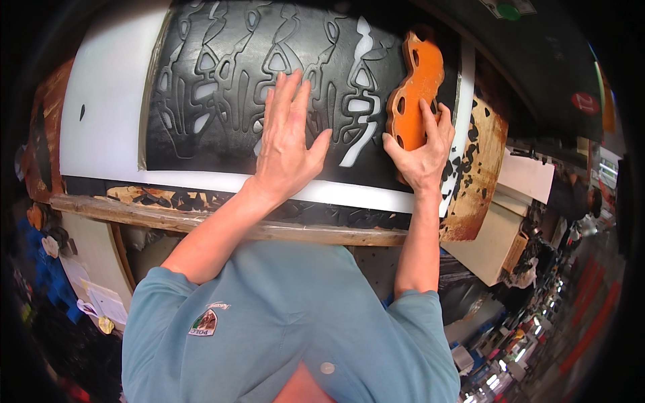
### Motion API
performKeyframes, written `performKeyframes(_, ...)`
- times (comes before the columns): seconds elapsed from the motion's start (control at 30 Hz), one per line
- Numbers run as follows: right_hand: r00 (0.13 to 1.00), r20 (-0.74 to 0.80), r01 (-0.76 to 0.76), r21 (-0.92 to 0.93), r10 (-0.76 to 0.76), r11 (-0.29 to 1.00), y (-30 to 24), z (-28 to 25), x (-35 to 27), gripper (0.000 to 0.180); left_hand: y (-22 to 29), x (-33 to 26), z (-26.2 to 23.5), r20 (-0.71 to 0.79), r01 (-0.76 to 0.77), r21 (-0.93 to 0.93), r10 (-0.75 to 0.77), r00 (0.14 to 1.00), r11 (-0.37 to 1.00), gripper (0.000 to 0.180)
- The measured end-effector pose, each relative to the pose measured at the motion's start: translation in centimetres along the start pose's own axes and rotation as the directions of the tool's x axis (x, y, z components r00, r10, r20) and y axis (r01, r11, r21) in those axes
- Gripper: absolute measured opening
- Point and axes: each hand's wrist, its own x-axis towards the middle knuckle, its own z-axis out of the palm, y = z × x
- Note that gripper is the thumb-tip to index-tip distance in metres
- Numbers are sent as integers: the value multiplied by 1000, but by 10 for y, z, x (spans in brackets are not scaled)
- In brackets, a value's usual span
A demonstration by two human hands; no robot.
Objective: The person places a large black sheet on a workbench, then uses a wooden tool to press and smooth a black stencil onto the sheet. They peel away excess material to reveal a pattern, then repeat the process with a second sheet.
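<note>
Head view: left hand (287, 144) lies flat, fingers spread, gripping nothing, on the black cut-out leather sheet (222, 74) over the white board (107, 101). Right hand (420, 151) clasps the orange wavy wooden die (418, 84) at the sheet's right edge.

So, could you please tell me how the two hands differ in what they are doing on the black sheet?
The left hand lies flat, fingers spread, pressing the black sheet; the right hand curls around the orange cutting die. The left hand holds nothing, whereas the right hand grips the die's lower end. Both rest on the sheet.
</note>
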Motion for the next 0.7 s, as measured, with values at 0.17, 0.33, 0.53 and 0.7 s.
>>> performKeyframes(0.17,999,29,23,-15,-23,1000,3,-2,4,93,-1,1,-1,34,-55,5,55,998,998,70)
performKeyframes(0.33,998,56,-32,24,31,999,3,-11,-8,108,3,-5,-20,30,-78,-149,83,996,986,45)
performKeyframes(0.53,991,-128,-7,176,30,984,6,0,-42,98,26,-73,-78,227,-54,-323,133,965,945,14)
performKeyframes(0.7,985,-161,83,156,-58,984,16,4,-37,88,27,-114,-62,214,-159,-128,184,959,979,14)
